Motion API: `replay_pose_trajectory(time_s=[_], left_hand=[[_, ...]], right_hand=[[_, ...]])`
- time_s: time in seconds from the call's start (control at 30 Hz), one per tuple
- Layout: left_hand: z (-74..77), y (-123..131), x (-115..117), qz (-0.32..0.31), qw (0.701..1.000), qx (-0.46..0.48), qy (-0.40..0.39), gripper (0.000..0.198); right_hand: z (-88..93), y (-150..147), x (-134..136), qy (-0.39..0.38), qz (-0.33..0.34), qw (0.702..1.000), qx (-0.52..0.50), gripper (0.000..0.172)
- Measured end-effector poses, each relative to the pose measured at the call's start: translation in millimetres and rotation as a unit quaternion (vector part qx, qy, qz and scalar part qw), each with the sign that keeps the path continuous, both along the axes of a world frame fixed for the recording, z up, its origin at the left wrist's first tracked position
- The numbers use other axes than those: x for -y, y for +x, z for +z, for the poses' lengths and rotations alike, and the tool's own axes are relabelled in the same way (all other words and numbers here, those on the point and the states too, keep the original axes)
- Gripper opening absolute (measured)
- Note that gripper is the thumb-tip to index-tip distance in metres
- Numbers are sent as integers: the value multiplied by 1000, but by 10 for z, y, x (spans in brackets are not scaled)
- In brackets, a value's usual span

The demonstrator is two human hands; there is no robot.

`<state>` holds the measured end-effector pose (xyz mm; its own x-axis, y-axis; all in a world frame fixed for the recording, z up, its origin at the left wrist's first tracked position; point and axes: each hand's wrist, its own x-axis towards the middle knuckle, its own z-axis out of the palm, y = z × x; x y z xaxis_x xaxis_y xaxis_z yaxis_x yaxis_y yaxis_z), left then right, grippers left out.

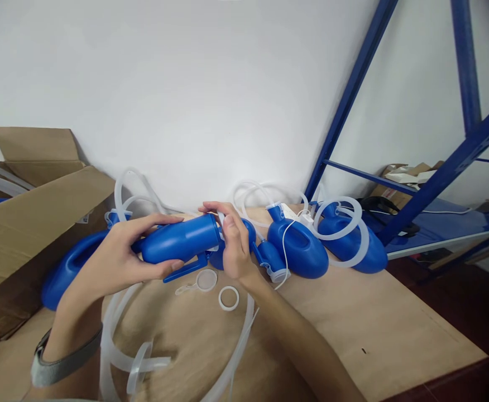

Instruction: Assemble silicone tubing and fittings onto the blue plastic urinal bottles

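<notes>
My left hand [131,245] is wrapped round a blue plastic urinal cup [181,240], held level above the table. A blue flap or clip [186,268] hangs under the cup. At the cup's open end, my right hand [236,240] pinches a white part [221,220], mostly hidden by the fingers. Below the hands lie a round translucent cap with a strap [206,280] and a white ring [228,298]. A blue bottle [250,231] is partly hidden behind my right hand. Clear tubing [113,335] curls on the table under my left forearm.
Blue urinal bottles [298,248] with coiled tubes [364,245] stand at the right by a blue metal rack [345,106]. Another blue cup [273,258] lies beside them. An opened cardboard box [60,195] and a blue bottle [71,268] stand at the left. Brown paper [395,329] covers the table.
</notes>
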<state>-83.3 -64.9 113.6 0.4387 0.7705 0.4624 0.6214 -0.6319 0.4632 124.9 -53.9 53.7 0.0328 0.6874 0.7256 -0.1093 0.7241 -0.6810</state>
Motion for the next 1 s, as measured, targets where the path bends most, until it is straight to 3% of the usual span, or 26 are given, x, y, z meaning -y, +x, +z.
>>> replay_pose_trajectory(time_s=[0.23,0.4,0.57,0.67,0.77,0.83,0.87,0.93,1.0], left_hand=[[-82,62,-37,-9,999,-2,50,52],[-57,116,21,-1,996,9,84,52],[-31,167,71,-2,991,-6,136,54],[-32,76,9,-9,996,-41,79,57],[-71,-173,-94,4,996,-81,-26,62],[-128,-393,-145,19,988,-116,-102,58],[-161,-498,-161,19,981,-133,-143,53],[-223,-651,-177,27,968,-154,-197,40],[-261,-687,-185,18,964,-147,-222,32]], right_hand=[[-63,-12,6,-37,50,998,20,58],[46,55,36,-18,96,995,33,52],[120,158,14,-72,137,985,74,52],[62,240,29,-118,134,975,134,56],[-72,350,122,-146,69,959,233,65],[-193,411,207,-138,40,926,349,50],[-257,429,249,-117,34,895,428,40],[-384,429,314,-54,29,800,596,25],[-504,387,343,-3,26,703,711,25]])
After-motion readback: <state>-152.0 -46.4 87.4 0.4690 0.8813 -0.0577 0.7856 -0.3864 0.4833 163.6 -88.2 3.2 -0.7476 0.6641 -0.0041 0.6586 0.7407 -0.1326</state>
